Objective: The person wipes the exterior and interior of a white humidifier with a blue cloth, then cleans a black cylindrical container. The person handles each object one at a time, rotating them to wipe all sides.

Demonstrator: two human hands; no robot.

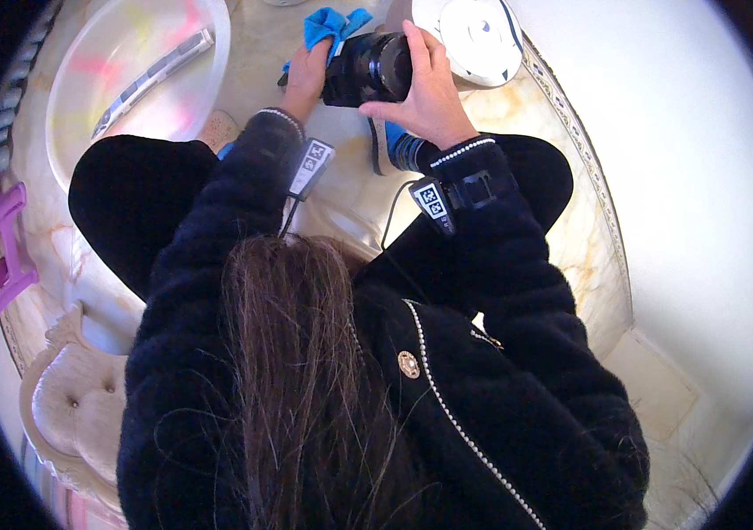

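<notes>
A glossy black object (356, 69) with a round, ringed end is held up before me; its exact kind I cannot tell. My left hand (307, 76) grips its left side, along with a crumpled blue cloth (330, 30). At the round end, my right hand (433, 93) has its thumb below and its fingers over the top. A small dark part juts out left of my left hand. Behind my right hand is a white round-topped item (482, 40) printed with a cartoon eye.
A translucent plastic basin (59, 112) stands at the far left, a long pale slatted piece (151, 76) within its outline. Purple plastic furniture (2, 258) is at the left edge. Below it is a tufted chair (75, 397). A white wall (681, 165) rises right.
</notes>
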